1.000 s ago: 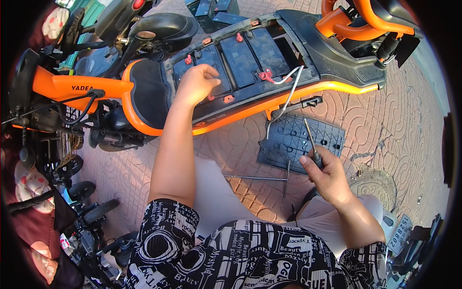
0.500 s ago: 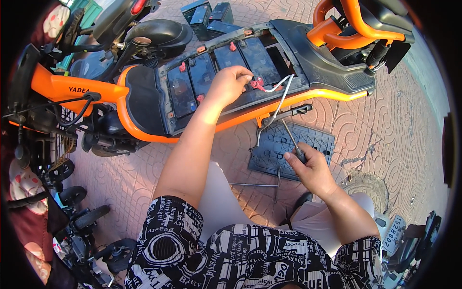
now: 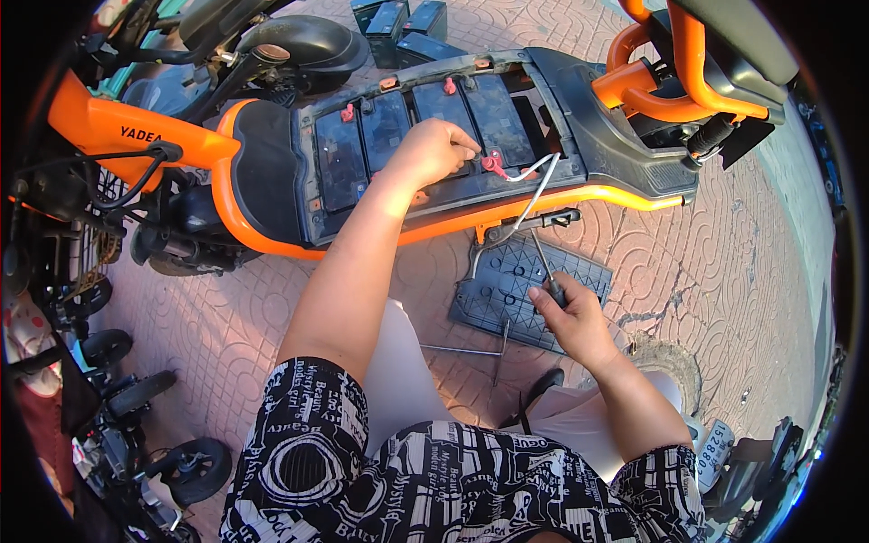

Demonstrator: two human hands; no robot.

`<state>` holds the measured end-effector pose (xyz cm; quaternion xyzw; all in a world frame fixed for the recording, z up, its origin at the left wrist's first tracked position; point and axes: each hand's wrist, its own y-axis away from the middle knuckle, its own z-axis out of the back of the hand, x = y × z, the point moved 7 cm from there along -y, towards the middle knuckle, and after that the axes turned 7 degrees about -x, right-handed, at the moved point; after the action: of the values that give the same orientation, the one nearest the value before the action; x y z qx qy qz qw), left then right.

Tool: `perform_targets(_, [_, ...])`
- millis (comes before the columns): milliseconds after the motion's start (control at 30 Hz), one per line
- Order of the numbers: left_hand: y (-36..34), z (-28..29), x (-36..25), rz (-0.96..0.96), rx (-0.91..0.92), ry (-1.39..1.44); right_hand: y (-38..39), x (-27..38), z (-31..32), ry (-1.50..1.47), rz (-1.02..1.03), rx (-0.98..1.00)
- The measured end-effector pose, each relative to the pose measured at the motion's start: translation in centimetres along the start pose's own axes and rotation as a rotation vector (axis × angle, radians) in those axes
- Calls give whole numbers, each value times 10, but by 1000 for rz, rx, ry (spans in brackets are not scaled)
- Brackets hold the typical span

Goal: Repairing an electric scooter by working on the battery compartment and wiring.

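Note:
My left hand (image 3: 429,156) hovers over the open battery bay of an orange electric scooter (image 3: 407,232), its thumb and index finger pinched together. Whatever may be between those fingertips is too small to make out. Just beside them is a red terminal cover (image 3: 493,164) on a white cable (image 3: 544,185) that loops out over the bay's near edge. Several dark batteries (image 3: 500,116) sit side by side in the bay, some with red terminal caps. In my right hand (image 3: 577,324) is a screwdriver (image 3: 544,257), its shaft pointing up toward the scooter's near side.
A black plastic panel (image 3: 489,303) lies on the paving below the scooter, with a thin metal T-shaped tool (image 3: 503,347) by its near edge. Loose batteries (image 3: 387,27) stand beyond the scooter. Other two-wheelers, including a black scooter (image 3: 303,54), are parked around.
The whole view has shifted slightly. My left hand stays pinched beside the red terminal cover, and my right hand still grips the screwdriver.

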<state>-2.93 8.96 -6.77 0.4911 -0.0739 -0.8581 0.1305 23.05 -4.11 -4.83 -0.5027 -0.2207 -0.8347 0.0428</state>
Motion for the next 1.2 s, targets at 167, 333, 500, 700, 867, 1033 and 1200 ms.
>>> perform_targets(167, [4,2,-8,-37,-78,-70,-2,-2,-3,0,-22,3])
perform_targets(333, [-5,-4,-2,-45,-86,-84,-3,-4,-10,-18,-5,21])
perform_targets(500, [-18,-10,3,-9,-61,-76,-11,-1,-14,-72,-46,36])
perform_targets(700, [-20,-8,-6,-30,-30,-182,-59,28,20,70,269,-360])
perform_targets(867, [-22,-8,-6,29,141,-27,-116,97,59,573,687,-770])
perform_targets(1033, [-64,42,5,-170,-306,-45,-175,96,53,860,731,-900])
perform_targets(1200, [-86,52,4,-234,-398,44,-180,95,48,971,717,-866])
